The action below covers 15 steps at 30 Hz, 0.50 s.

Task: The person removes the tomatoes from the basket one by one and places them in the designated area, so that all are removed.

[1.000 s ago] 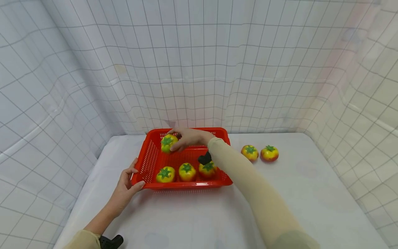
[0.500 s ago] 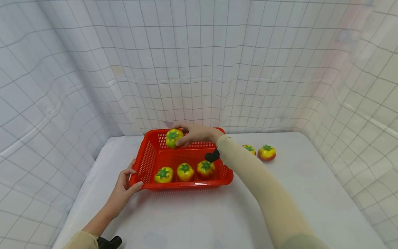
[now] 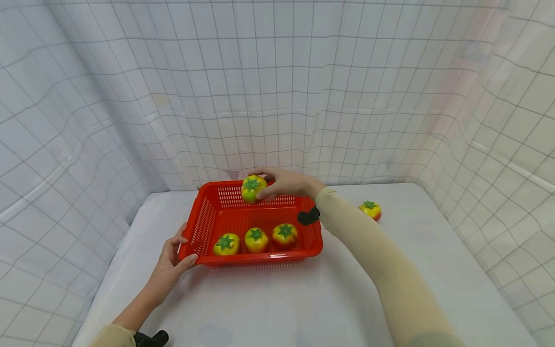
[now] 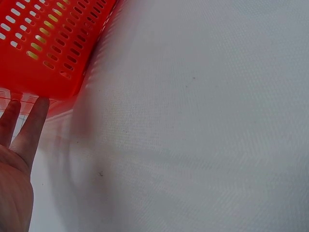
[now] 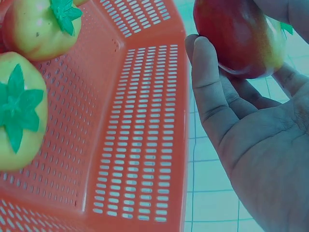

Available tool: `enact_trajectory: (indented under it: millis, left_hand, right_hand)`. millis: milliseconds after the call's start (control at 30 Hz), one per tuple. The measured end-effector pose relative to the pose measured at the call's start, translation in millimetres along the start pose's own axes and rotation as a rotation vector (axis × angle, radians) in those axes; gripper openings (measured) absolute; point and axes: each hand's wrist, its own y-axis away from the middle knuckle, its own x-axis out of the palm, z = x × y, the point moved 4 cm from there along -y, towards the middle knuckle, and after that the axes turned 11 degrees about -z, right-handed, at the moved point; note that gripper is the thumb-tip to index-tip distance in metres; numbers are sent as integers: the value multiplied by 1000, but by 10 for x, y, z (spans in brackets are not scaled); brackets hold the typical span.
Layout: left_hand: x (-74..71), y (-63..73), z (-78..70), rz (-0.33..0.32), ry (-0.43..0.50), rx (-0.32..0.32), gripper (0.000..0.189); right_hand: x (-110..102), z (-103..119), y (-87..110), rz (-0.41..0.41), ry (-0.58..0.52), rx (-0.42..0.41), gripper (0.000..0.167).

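Observation:
My right hand (image 3: 288,183) holds a yellow-green tomato (image 3: 253,189) with a green star-shaped top above the back of the red plastic basket (image 3: 256,215). Its fingers and thumb clasp the fruit, whose red underside shows in the right wrist view (image 5: 241,38). At the basket's front left corner, my left hand (image 3: 168,262) grips the rim, thumb on the front edge and fingers along the side. In the left wrist view, two fingers (image 4: 31,128) touch the basket below the rim. Three tomatoes, left (image 3: 226,245), middle (image 3: 256,240) and right (image 3: 284,235), line the basket's front.
Another tomato (image 3: 370,211) lies on the white table (image 3: 277,299) to the right, partly covered by the right sleeve (image 3: 368,250). A white gridded curtain (image 3: 277,96) hangs behind and on both sides.
My right hand has moved right and slightly back, carrying the tomato from the basket's left part toward its back rim. The sleeve now hides one table tomato. My left hand keeps its grip.

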Motion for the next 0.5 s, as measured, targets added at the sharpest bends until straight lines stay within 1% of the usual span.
enact_trajectory:
  millis: [100, 300, 500]
  left_hand:
    - [2, -1, 4, -3, -5, -5, 40]
    - [16, -2, 4, -19, -36, -28, 43]
    - [5, -20, 23, -25, -58, -31, 43]
  right_hand:
    - [-50, -11, 65, -9, 14, -6, 72]
    - [-169, -83, 228, -35, 29, 8, 70]
    - [-327, -174, 404, -83, 60, 20, 68]
